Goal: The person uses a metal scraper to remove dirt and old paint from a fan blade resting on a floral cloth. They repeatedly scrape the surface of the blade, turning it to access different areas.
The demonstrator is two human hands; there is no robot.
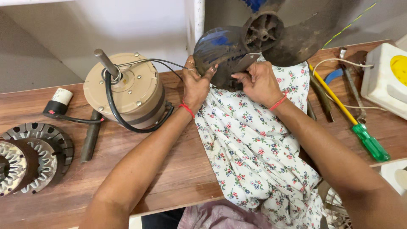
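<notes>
The widest open stretch of the wooden workbench [140,169] lies in front of the beige fan motor [125,91], between the forearms and toward the near edge. To the left, passage is narrowed by the stacked stator cores [29,154] and a dark metal rod [91,135], with the motor's black cable [127,125] looping low around its base. The floral cloth [254,144] covers the middle. On the right, a green-handled screwdriver [352,121] and other tools crowd the strip before the white box [388,80]. The fan blade [250,42] blocks the back wall.
</notes>
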